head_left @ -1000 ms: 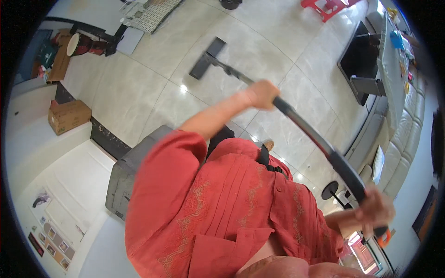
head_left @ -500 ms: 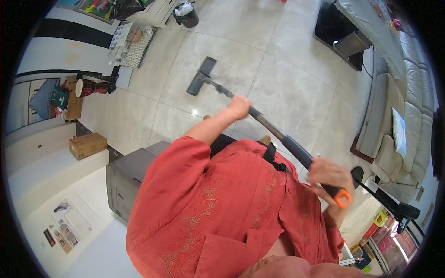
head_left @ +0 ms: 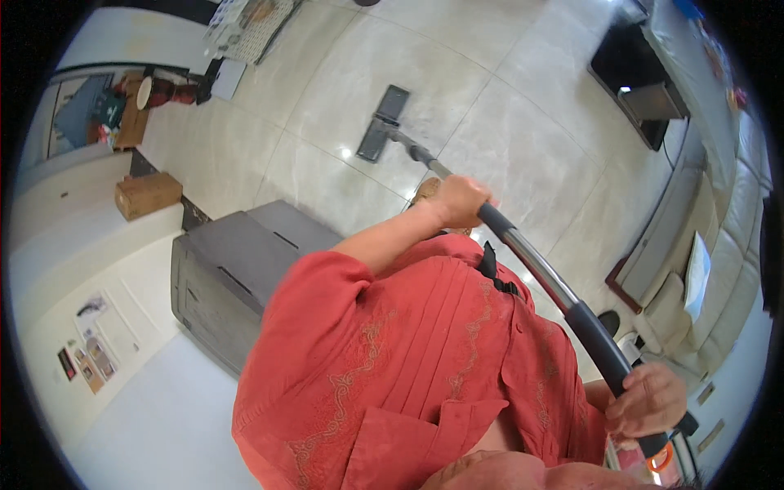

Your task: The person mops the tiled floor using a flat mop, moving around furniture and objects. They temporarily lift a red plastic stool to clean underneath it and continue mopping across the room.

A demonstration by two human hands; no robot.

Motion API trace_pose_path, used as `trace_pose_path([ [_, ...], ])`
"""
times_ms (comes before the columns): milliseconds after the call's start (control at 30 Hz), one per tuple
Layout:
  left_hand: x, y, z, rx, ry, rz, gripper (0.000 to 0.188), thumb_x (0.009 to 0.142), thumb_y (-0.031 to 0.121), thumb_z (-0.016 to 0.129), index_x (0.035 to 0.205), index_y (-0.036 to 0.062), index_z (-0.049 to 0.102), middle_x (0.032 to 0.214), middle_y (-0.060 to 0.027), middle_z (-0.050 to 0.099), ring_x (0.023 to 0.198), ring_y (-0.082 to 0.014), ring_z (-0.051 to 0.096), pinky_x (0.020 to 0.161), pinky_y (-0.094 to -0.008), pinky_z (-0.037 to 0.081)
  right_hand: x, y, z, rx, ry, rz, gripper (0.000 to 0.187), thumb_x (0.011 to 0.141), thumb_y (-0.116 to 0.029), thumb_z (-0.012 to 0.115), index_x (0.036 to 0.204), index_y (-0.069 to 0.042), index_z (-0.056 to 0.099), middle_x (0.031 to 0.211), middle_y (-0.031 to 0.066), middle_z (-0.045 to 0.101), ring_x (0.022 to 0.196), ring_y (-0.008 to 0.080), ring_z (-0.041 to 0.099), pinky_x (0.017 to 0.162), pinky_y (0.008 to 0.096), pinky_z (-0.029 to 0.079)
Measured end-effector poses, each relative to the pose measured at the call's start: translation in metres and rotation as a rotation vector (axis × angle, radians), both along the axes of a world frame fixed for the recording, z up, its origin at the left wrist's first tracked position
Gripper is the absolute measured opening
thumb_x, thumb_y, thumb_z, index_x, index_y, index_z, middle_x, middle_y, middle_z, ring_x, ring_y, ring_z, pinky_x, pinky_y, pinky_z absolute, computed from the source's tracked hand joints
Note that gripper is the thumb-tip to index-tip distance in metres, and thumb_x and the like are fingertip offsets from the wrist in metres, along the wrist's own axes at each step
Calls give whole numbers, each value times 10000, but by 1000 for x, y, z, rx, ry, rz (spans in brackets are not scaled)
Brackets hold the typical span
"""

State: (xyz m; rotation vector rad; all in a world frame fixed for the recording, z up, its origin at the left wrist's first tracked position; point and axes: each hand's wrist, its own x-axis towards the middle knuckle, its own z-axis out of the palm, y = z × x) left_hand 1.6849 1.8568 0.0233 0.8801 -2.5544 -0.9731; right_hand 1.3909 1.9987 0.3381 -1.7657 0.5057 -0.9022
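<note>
A long flat mop runs across in front of me, from its dark rectangular head on the tiled floor to its orange-ended grip near my right side. My left hand is closed around the lower part of the pole. Near the top end, my right hand wraps round the dark foam grip, with the orange ring just below it. The mop head lies flat on the tiles, beyond my feet.
A grey cabinet stands close at my left, with a cardboard box farther left. A pale sofa lines the right side. Farther right stands a black low table. A small drum sits at the far left.
The view has shifted. The mop has been drawn back toward me, its top end and my right hand moving nearer and to the right. Both hands keep hold of the pole.
</note>
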Motion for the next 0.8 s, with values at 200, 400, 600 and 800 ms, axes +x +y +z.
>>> trace_pose_path([
  [200, 165, -54, -48, 85, -254, 297, 124, 736, 242, 682, 765, 122, 686, 787, -120, 680, 803, -334, 661, 726, -438, 523, 118, -114, -67, 158, -65, -192, 121, 769, -106, 720, 835, -8, 693, 751, 94, 682, 781, 269, 692, 880, 445, 513],
  [400, 273, -54, -119, 131, -379, 411, 199, 825, 243, 678, 730, 68, 670, 779, -162, 665, 788, -358, 652, 718, -445, 521, 195, -186, -119, 245, 66, 222, 245, 779, 79, 661, 1009, -3, 643, 968, 136, 645, 965, 336, 628, 974, 443, 489],
  [600, 110, -43, -95, 65, 161, 124, 114, 747, 232, 691, 795, 129, 685, 768, -95, 666, 755, -313, 666, 678, -427, 541, 82, -142, -39, 221, 189, -119, 99, 753, -28, 694, 849, -8, 681, 759, 113, 647, 726, 272, 651, 934, 450, 489],
  [800, -45, -12, -43, 56, 553, -22, 221, 812, 187, 689, 640, 99, 583, 618, -108, 596, 567, -317, 613, 530, -425, 495, 15, -42, 74, 165, 407, -227, 93, 703, -129, 769, 736, -59, 717, 627, 73, 662, 641, 201, 684, 836, 406, 504],
])
